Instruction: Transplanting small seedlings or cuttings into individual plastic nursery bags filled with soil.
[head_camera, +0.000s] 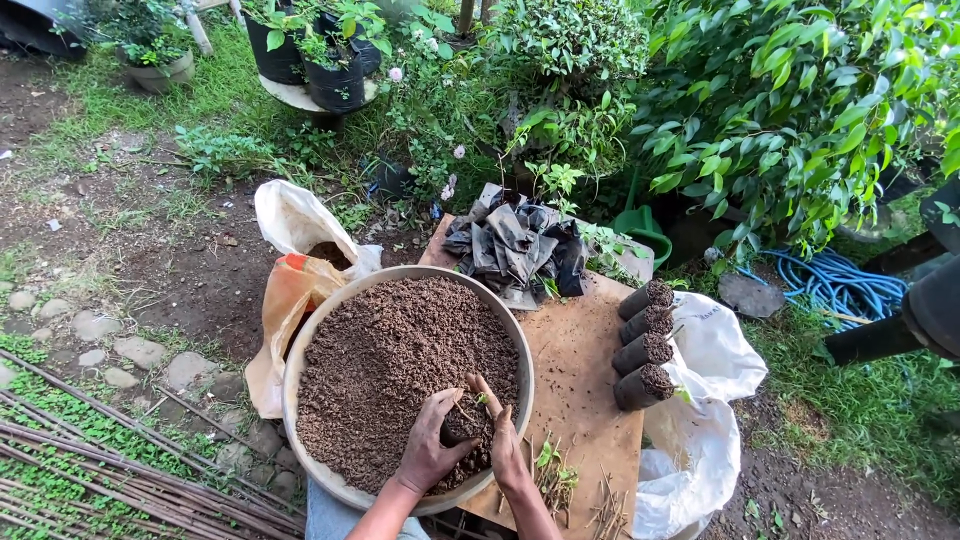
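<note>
**Both hands around a small bag over the soil basin**

Seen from the head camera. Landmark throughout: wide round basin (300, 360), heaped with coarse brown soil (390, 350).

Left hand (432, 447) at the basin's near edge, over the soil, fingers curled narrow around a small dark grow bag (462, 425), gripping its left side. Right hand (505, 445) just inside the basin's near right rim, fingers fairly straight and close together, pressed flat against the bag's right side, thumb pointing up. Small green seedling (483, 399) poking out at the bag's top, between the two hands. Cannot tell how much of the bag sits in the soil.

Under the basin and reaching out to its right: brown board (580, 370). On the board's far end, beyond the basin, a loose pile of empty black bags (515, 245). Right of the basin, along the board's right edge, a row of four filled bags (645, 345), lying tilted, soil showing at their mouths, resting against a white sack (715, 350). Near the basin's right rim, close to the right hand, a few uprooted seedlings and dry twigs (555, 480) scattered on the board.

Left of the basin, touching it, an open white and orange sack (290, 270) with soil inside. Farther left and nearer, a bundle of thin sticks (130, 470) on the ground. Well to the right of the basin, a coiled blue hose (835, 285) on grass. Beyond the basin, leafy shrubs (780, 90) and potted plants (335, 50).
</note>
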